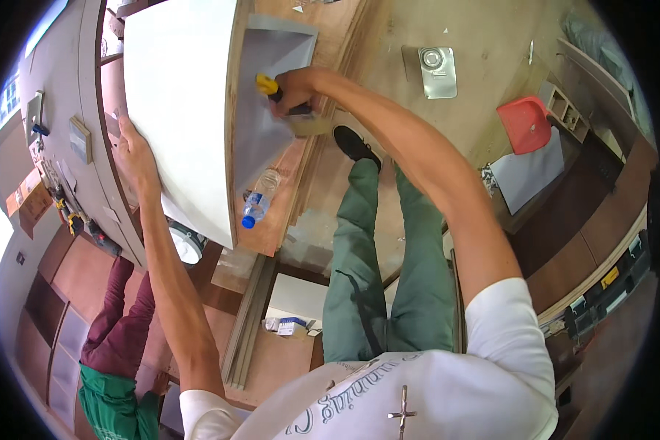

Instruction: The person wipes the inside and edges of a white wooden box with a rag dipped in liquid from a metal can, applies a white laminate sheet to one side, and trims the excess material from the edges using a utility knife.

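Observation:
My left hand [132, 150] grips the left edge of a large white panel [176, 110], which has a plywood strip [231, 169] along its right side. My right hand [295, 89] holds a yellow-and-black tool [266, 83] above a pale grey sheet [279, 44] beside that strip; a blurred tan part below the hand is too unclear to identify. A plastic bottle with a blue cap [253, 209] lies on a plywood board [279, 235] nearer me.
A metal object [437, 77], a red dustpan [521, 125] and a white sheet [528, 176] lie at right, near a black case [609, 279]. Another person [114, 389] in green is at lower left. Tools [73, 220] lie on a pale surface at far left.

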Available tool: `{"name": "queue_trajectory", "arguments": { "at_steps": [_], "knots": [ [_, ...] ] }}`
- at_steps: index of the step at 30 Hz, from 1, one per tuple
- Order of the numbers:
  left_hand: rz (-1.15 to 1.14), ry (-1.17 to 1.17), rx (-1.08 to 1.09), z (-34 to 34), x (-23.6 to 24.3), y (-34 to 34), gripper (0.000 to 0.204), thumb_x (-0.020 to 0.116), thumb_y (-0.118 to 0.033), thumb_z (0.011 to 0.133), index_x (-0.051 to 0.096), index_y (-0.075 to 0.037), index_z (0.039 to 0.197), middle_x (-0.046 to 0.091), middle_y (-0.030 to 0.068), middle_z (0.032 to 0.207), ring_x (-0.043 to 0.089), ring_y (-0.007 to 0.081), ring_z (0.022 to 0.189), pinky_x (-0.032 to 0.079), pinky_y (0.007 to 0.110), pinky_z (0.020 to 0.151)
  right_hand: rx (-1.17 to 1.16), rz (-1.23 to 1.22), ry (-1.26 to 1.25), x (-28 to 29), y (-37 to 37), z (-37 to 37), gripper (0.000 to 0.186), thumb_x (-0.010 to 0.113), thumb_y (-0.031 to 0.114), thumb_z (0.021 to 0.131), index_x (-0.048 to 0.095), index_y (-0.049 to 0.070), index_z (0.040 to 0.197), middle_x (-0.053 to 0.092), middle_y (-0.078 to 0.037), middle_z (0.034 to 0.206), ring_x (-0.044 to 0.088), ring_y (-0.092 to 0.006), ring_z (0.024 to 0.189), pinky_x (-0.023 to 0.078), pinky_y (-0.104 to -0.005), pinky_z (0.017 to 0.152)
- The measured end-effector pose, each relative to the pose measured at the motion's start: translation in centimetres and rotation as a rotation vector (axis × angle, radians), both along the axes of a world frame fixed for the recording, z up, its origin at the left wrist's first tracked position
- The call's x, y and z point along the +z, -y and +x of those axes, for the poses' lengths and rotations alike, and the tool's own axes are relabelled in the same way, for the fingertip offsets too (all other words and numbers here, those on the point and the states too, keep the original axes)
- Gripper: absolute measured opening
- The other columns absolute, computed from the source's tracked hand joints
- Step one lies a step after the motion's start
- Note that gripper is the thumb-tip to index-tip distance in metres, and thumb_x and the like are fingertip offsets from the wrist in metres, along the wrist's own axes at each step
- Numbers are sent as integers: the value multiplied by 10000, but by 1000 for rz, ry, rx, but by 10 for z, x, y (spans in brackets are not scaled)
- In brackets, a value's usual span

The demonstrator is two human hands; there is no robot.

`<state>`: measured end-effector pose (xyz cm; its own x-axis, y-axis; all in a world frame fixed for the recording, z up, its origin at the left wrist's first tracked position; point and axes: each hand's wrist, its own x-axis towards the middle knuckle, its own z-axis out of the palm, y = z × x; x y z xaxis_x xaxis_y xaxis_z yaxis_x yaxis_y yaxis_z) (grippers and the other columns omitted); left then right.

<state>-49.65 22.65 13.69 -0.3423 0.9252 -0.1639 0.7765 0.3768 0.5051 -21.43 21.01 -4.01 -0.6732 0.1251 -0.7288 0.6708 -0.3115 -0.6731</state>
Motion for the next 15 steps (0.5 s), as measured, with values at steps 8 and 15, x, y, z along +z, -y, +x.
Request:
{"name": "queue_trajectory", "arguments": {
  "at_steps": [8, 15],
  "knots": [
    [14, -6, 6, -15, 1, -4, 660, 388, -502, 1102, 705, 76, 1125, 716, 105, 928, 650, 178, 834, 508, 338, 778, -148, -16, -78, 3, 21, -17, 295, 758, 264, 874, 711, 139, 1137, 729, -59, 1076, 707, -228, 913, 601, -377, 736],
    [-42, 113, 12, -22, -8, -13, 630, 386, -496, 1100, 694, 53, 1083, 709, 91, 965, 652, 173, 862, 508, 336, 817, -670, 131, -847, 22, 39, -26, 175, 744, 136, 870, 756, 80, 1036, 733, -20, 1065, 641, -154, 1000, 507, -285, 909]
  ]
}}
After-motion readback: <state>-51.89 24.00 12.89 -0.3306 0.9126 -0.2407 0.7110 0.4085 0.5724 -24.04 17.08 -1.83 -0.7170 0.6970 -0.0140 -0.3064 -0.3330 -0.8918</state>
